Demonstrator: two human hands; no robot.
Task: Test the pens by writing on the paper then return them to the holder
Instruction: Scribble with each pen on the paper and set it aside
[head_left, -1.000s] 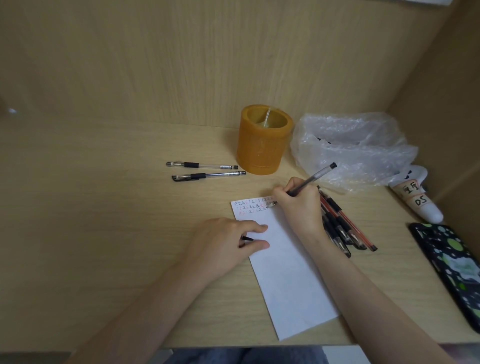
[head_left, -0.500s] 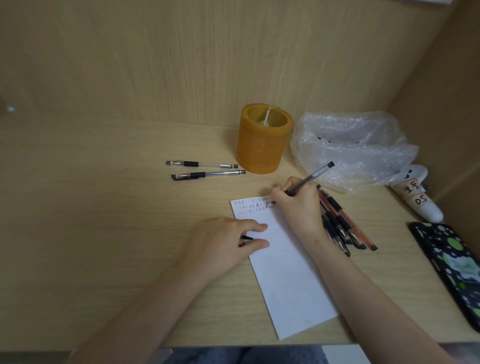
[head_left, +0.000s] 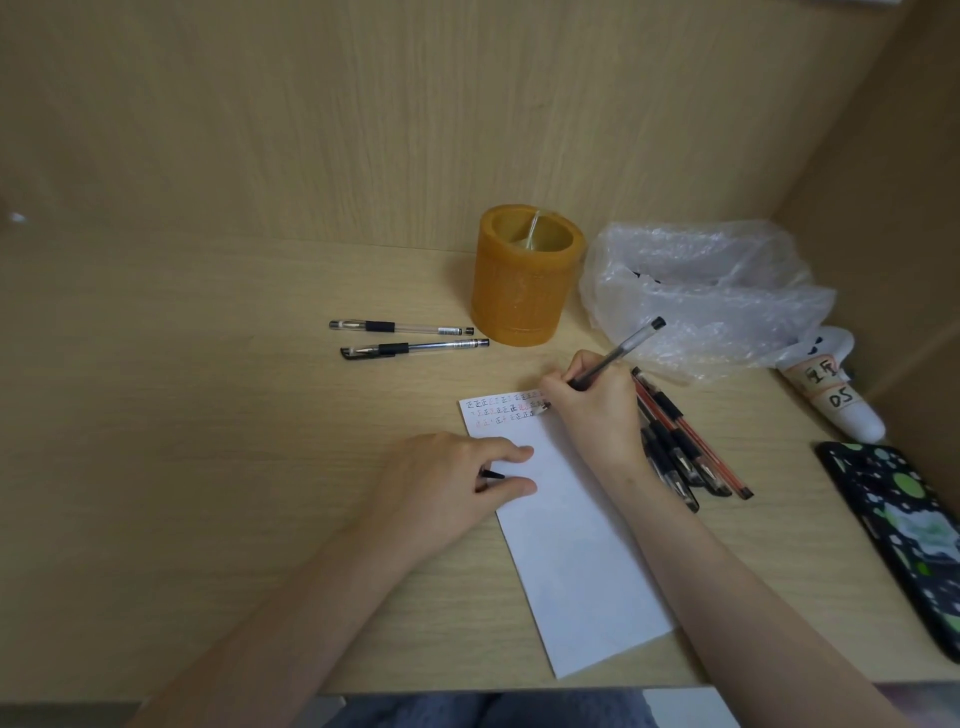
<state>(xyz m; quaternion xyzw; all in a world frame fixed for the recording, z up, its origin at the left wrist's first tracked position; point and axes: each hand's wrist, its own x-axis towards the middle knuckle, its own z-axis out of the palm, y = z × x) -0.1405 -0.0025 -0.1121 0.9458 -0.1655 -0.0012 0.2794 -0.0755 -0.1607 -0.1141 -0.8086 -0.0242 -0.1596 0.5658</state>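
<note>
Now right hand (head_left: 592, 415) pinches pen (head_left: 621, 347), tip down-left on paper (head_left: 571, 545), tail up-right; left hand (head_left: 441, 483) fingers (head_left: 506, 451) pinch small black cap (head_left: 493, 474).

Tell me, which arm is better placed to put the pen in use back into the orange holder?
Right, probably. The right grip holds the pen, and the holder stands just beyond it. The left grip rests on the paper, pinching a small black piece.

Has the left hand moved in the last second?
No. The left hand, pinching a black cap, stays at the left edge of the paper, equally far from the orange holder.
</note>
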